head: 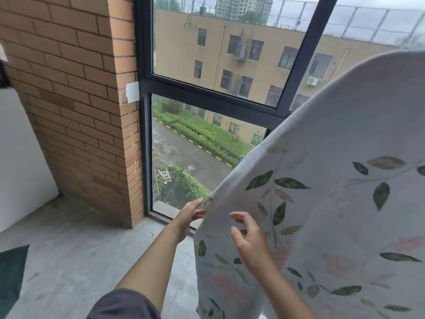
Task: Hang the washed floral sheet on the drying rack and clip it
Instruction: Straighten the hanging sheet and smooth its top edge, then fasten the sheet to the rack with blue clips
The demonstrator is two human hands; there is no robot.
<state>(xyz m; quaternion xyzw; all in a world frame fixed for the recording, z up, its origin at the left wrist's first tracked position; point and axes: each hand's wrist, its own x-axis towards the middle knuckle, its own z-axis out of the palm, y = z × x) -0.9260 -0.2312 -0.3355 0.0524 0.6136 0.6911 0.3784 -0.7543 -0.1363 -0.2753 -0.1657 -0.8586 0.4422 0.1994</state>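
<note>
Pale fabric sheet printed with green leaves and pink flowers [333, 203] hangs across the right half of the frame, in front of the dark-framed window [213, 97]. Left hand [189, 216], lower centre: fingers nearly straight, tips touching the sheet's edge. Right hand [249, 240], before the fabric: fingers loosely curled, gripping nothing.

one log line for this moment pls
step: arranging floral sheet | left hand: straight fingers at its edge | right hand: loosely curled, gripping nothing | rack, clips: not in view
</note>
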